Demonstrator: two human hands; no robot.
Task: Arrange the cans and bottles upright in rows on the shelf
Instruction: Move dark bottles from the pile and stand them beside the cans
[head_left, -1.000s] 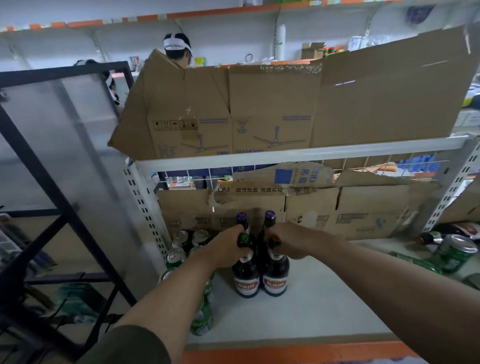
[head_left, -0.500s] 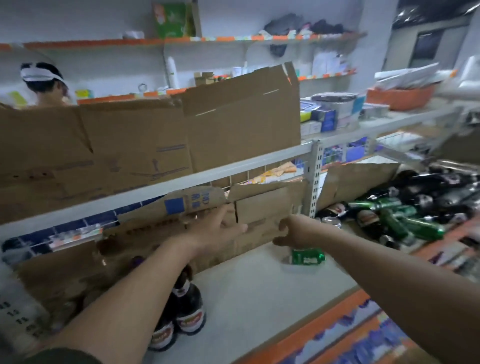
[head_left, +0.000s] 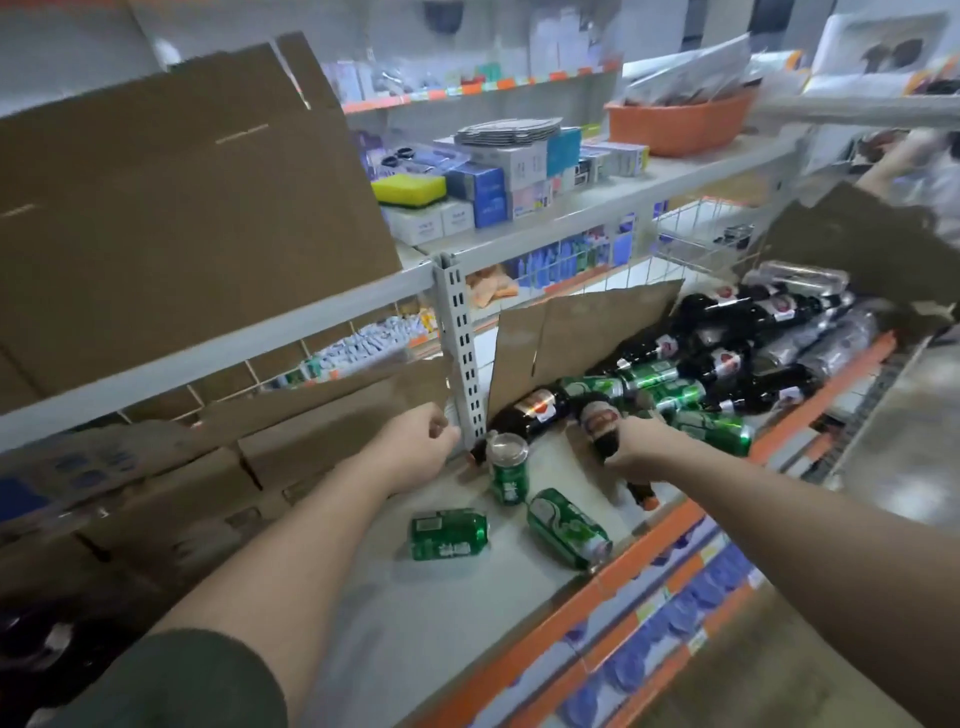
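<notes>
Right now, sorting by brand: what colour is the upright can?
The can is green, silver-topped; head view.

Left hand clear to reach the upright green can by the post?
Probably yes. The left hand looks empty and sits just left of the upright can, with nothing between them.

A bare stretch of the shelf (head_left: 415, 639) is left open in front of the cardboard boxes (head_left: 208, 478). To the right, passage is narrowed by two lying cans (head_left: 449, 533), an upright can (head_left: 509, 470) just beside the slotted post (head_left: 462, 358), and a heap of lying bottles and cans (head_left: 727, 364) behind.
</notes>
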